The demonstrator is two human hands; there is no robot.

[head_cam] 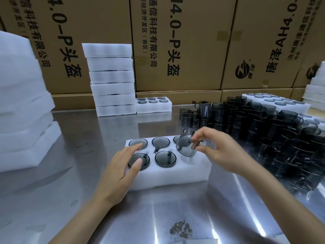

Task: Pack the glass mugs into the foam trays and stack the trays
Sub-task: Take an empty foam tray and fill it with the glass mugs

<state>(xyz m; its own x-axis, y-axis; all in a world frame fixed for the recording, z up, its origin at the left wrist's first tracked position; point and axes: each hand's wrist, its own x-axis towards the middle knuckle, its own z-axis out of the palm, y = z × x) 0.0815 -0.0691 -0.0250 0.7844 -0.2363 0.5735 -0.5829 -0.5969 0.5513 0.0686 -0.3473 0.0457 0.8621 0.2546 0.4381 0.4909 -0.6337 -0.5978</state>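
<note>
right now the right hand (218, 152) pinches a tilted glass mug (186, 145) over the foam tray (168, 176); the left hand (121, 166), grip wide, rests on it.

a shiny metal worktop (91, 131) fills the lower view, its surface reflecting light in pale streaks. near its front edge lies a dark, mottled stain (181, 228). behind the worktop stand large brown cardboard boxes (177, 43) printed with black chinese characters, "4.0-p" lettering and a round logo (243, 69).
</note>
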